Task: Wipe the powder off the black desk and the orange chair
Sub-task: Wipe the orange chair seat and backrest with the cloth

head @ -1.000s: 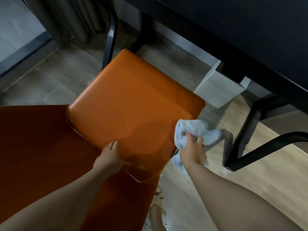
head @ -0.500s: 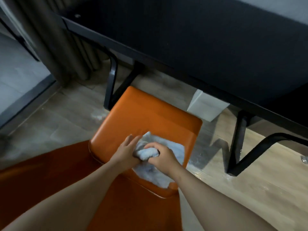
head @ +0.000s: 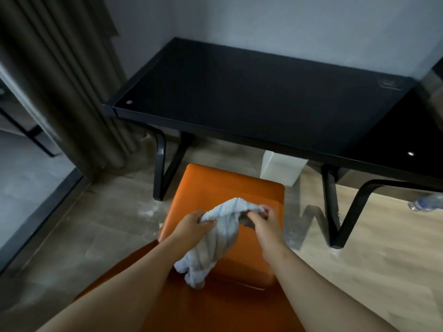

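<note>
Both hands (head: 191, 227) (head: 265, 222) hold towel (head: 215, 243) above orange chair (head: 215, 188).

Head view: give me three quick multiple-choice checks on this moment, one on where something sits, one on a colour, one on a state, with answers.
1. Where is the white box?
A. On the desk top
B. On the floor under the black desk's front edge
C. On the chair seat

2. What colour is the chair seat?
A. Orange
B. Green
C. White

3. How is the pale blue cloth held?
A. Lying loose on the floor
B. In the right hand alone
C. Gripped by both hands above the seat

Answers: 1 B, its top is cut off by the desk edge. 2 A, the seat is plainly orange. 3 C, the left hand and right hand each clutch an end while the rest hangs down.
</note>
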Demonstrator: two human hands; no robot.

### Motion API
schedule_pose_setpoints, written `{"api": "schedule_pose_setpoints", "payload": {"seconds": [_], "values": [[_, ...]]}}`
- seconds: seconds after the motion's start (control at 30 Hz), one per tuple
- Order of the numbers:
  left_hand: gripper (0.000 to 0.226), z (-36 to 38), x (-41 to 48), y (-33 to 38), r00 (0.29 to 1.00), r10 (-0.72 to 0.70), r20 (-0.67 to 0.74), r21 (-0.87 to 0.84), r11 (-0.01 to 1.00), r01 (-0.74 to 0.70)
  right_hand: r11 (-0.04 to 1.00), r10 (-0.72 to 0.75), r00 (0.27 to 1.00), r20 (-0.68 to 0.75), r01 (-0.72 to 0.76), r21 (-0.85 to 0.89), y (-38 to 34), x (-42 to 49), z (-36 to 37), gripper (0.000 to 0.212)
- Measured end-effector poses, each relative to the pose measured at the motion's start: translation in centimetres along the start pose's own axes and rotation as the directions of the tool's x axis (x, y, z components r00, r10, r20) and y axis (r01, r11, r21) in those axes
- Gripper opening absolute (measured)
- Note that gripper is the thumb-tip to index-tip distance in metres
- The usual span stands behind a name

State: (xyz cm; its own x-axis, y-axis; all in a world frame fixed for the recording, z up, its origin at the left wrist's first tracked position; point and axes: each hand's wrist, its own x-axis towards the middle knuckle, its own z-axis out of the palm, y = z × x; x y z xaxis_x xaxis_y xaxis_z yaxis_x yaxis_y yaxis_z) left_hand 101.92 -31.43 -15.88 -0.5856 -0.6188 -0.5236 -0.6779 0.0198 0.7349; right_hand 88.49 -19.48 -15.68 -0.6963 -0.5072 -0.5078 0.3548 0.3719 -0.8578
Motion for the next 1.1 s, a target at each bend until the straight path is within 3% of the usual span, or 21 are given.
{"api": "schedule_pose_setpoints", "payload": {"seconds": [0.1, 0.23, 0.37, 0.47, 0.67, 0.77, 0.83, 0.9, 0.93, 1.0, 1.03, 1.1], "values": [[0.021, 0.2, -0.8, 1.6, 0.999, 0.009, -0.034, -0.12, 0.993, -0.013, 0.996, -0.051, 0.993, 0.106, 0.043, 0.075, -1.0, -1.8, -0.5, 0.026], [0.013, 1.5, -1.6, 4.0, 0.996, 0.012, -0.091, -0.256, 0.966, -0.035, 0.999, -0.034, 0.955, 0.296, 0.04, -0.014, -0.2, -3.1, -0.8, 0.062], [0.032, 2.8, -2.1, 4.7, 0.992, 0.035, -0.121, -0.17, 0.984, -0.055, 0.989, -0.067, 0.969, 0.238, 0.096, -0.113, -0.2, -3.2, -2.9, 0.039], [0.051, 3.5, -2.7, 4.6, 0.987, 0.033, -0.159, -0.137, 0.989, -0.055, 0.977, -0.106, 0.982, 0.158, 0.133, -0.169, -0.6, -3.0, -4.5, 0.041], [0.058, 4.5, -3.9, 5.3, 0.981, 0.045, -0.191, -0.033, 0.998, -0.052, 0.931, -0.222, 0.972, 0.08, 0.236, -0.278, -0.9, -3.1, -6.6, 0.034], [0.059, 4.4, -3.8, 5.0, 0.969, -0.016, -0.247, -0.06, 0.998, 0.001, 0.847, -0.299, 0.949, 0.099, 0.311, -0.432, -1.0, -3.3, -7.0, 0.034], [0.057, 4.1, -3.7, 4.8, 0.978, -0.007, -0.211, -0.098, 0.995, -0.014, 0.785, -0.292, 0.928, 0.231, 0.371, -0.496, -1.2, -3.6, -7.3, 0.044], [0.049, 3.4, -3.3, 4.5, 0.99, 0.048, -0.135, -0.045, 0.997, -0.055, 0.712, -0.187, 0.902, 0.389, 0.398, -0.579, -1.4, -3.6, -7.7, 0.054], [0.043, 3.0, -3.4, 4.4, 0.994, 0.076, -0.083, -0.008, 0.997, -0.077, 0.596, -0.142, 0.882, 0.448, 0.438, -0.673, -1.4, -3.4, -7.9, 0.054], [0.034, 2.0, -3.2, 4.2, 0.995, 0.103, 0.015, 0.093, 0.99, -0.104, 0.349, -0.122, 0.861, 0.495, 0.504, -0.79, -1.3, -3.0, -8.1, 0.03], [0.034, 1.5, -3.3, 4.2, 0.993, 0.107, 0.057, 0.173, 0.978, -0.115, 0.328, -0.133, 0.866, 0.482, 0.497, -0.804, -1.4, -2.8, -8.0, 0.02], [0.042, 0.7, -3.6, 4.5, 0.987, 0.104, 0.124, 0.366, 0.92, -0.143, 0.441, -0.156, 0.89, 0.429, 0.451, -0.776, -1.7, -2.6, -7.5, 0.019]]}}
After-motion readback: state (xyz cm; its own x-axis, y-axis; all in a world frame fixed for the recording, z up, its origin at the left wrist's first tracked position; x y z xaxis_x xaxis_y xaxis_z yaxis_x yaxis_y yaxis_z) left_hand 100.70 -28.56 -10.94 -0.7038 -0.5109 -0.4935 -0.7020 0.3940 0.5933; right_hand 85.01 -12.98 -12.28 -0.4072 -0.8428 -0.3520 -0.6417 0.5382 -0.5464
